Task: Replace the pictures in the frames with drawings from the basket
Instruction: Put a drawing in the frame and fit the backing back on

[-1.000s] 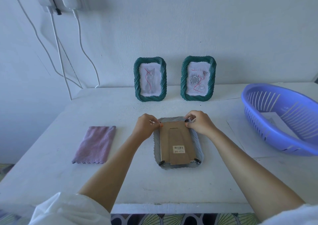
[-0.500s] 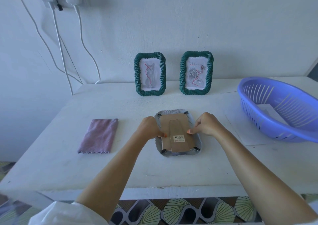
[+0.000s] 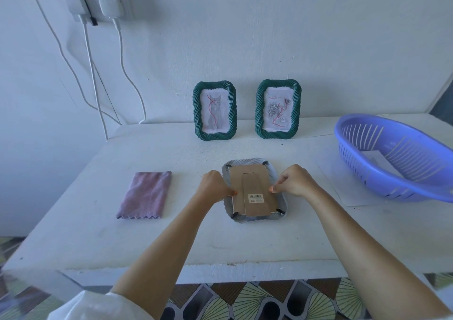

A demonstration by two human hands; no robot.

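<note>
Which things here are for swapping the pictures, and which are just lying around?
For the job: face-down grey frame, its cardboard back, green cat frame, green rose frame, blue basket, paper inside it.
Lying about: purple cloth, wall plugs, cables.

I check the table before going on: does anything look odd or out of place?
Only the grey frame lies face down, cardboard back up, while both green frames stand upright. Red lines cross their drawings. Nothing looks spilled or broken.
</note>
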